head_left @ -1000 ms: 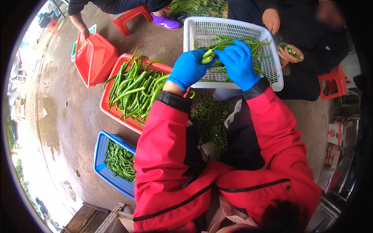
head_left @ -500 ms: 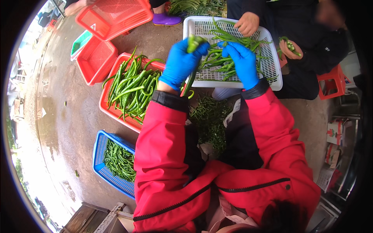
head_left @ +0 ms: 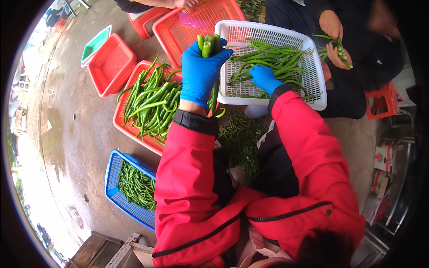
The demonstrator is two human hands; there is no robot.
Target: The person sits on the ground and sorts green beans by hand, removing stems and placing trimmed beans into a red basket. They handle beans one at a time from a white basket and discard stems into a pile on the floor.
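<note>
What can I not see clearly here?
Head view:
- Middles of the green chili peppers in the left hand: hidden by its blue glove.
- Blue basket's right end: behind the red left sleeve.
- What lies beneath the right hand: hidden by the hand itself.
- Upper-left co-worker: cut off by the top edge.

Green peppers [head_left: 206, 49] partly behind left hand [head_left: 199, 76]

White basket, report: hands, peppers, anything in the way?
Left hand gripping pepper bunch. Right hand at loose peppers in white basket, grip unclear. Co-worker's hands beyond basket's right rim, not blocking.
</note>
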